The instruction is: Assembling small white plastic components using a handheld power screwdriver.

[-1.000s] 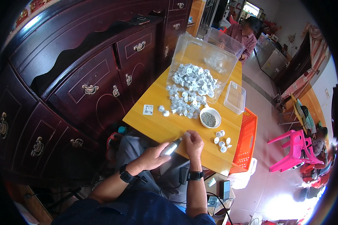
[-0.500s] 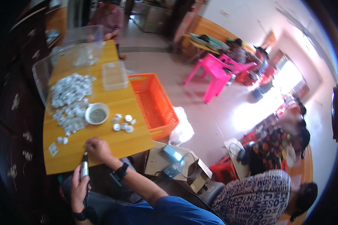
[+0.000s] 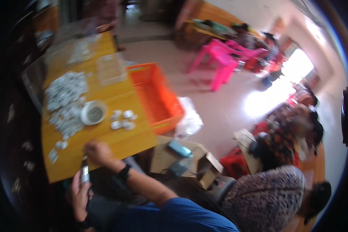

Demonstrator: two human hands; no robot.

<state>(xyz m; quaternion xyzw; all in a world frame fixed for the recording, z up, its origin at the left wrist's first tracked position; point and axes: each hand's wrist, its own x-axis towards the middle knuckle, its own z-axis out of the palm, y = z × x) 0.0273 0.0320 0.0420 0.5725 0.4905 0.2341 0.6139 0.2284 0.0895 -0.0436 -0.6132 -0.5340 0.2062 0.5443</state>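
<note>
My left hand [image 3: 79, 195] is wrapped round a slim silver-and-black powered screwdriver [image 3: 85, 174], its tip pointing up at the near edge of the yellow table [image 3: 137, 145]. Right at that tip my right hand [image 3: 99, 152] is closed, fingers pinched together. Whatever it holds is too small or hidden to make out. Beyond the hands stands a white bowl [image 3: 83, 117] of small metal pieces, probably screws. Several round white plastic parts [image 3: 128, 114] lie to its right. A large heap of small white parts [image 3: 67, 91] spreads to its left. Motion blurs the picture.
A shallow clear tray [image 3: 111, 79] sits farther back on the table. An orange crate [image 3: 164, 127] stands against the table's right side, with a white bag [image 3: 189, 120] and an open cardboard box [image 3: 160, 156] nearby. Other people sit at right; one stands at the far end.
The whole view has shifted slightly and blurred, with the table moving a little left and up. Both my hands keep the same hold beside the screwdriver's tip.
</note>
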